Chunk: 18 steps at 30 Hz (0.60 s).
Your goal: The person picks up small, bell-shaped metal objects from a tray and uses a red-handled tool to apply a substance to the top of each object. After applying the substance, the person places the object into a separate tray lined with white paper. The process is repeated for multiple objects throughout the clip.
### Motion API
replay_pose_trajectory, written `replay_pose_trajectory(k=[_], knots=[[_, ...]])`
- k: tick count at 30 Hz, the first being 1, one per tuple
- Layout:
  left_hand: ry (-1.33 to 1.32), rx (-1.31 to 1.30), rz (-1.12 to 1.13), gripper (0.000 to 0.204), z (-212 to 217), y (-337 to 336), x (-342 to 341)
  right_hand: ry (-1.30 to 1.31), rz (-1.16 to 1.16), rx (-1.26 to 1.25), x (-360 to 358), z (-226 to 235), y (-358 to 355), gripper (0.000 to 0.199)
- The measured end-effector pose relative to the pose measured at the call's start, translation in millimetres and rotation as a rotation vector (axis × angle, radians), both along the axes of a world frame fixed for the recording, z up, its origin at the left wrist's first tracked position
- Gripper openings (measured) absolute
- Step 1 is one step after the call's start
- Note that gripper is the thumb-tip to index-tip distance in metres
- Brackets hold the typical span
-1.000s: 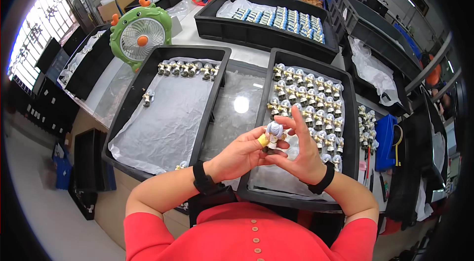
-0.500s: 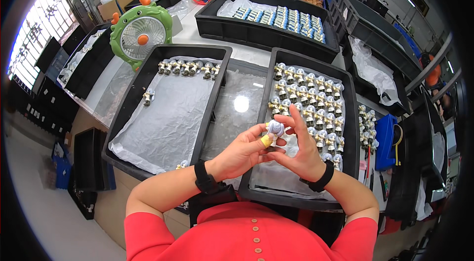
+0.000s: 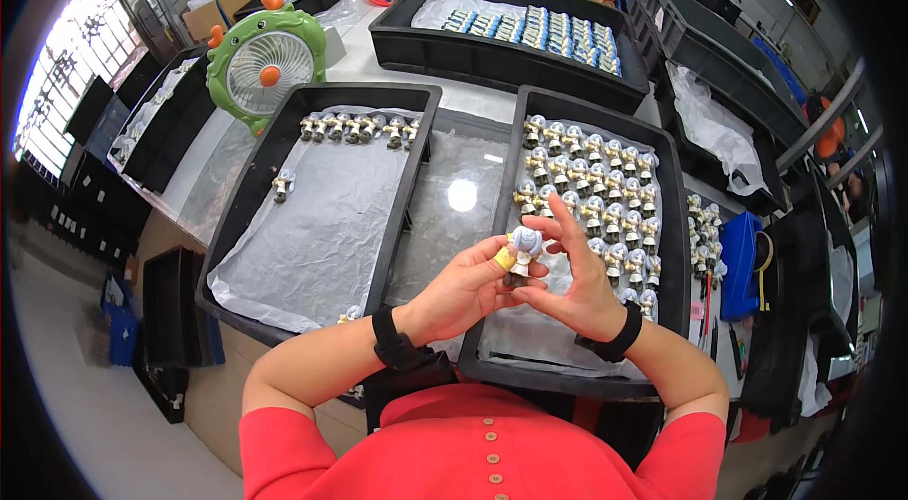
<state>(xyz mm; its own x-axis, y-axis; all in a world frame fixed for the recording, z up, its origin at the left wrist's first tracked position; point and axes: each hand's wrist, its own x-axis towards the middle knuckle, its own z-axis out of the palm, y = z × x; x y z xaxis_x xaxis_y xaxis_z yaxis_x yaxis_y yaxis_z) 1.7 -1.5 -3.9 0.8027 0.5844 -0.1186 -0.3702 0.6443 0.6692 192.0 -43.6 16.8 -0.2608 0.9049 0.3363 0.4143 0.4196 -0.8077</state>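
A small figurine [image 3: 523, 249] with a pale blue-white head and a dark base is held up between both hands over the near end of the right black tray [image 3: 675, 245]. My left hand [image 3: 463, 290] grips it from the left, a yellow cot on one fingertip. My right hand [image 3: 577, 278] pinches it from the right, forefinger raised. Rows of several similar figurines [image 3: 591, 180] fill the right tray. The left black tray [image 3: 244, 207], lined with grey plastic, holds a row of figurines [image 3: 357, 128] along its far edge and one lone figurine [image 3: 281, 184].
A green desk fan [image 3: 265, 68] stands at the far left. A long black tray of blue-white parts [image 3: 530, 27] lies at the back. More black bins [image 3: 719, 136] with plastic liners sit right. A blue box [image 3: 741, 263] lies beside the right tray.
The hands have shifted the figurine slightly between the fingers; the right forefinger is now lifted straighter. Nothing else moved.
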Motion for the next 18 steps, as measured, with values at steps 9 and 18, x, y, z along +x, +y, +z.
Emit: replay_pose_trajectory(k=[9,18], knots=[[0.089,0.023,0.028,0.032,5.8,-1.9,-2.5,0.022,-0.359,0.018,73.1,57.1,-19.9,0.034],[0.104,0.038,0.000,0.034,7.3,-2.6,2.8,-0.217,-0.863,-0.188,203.3,23.9,-112.7,0.016]])
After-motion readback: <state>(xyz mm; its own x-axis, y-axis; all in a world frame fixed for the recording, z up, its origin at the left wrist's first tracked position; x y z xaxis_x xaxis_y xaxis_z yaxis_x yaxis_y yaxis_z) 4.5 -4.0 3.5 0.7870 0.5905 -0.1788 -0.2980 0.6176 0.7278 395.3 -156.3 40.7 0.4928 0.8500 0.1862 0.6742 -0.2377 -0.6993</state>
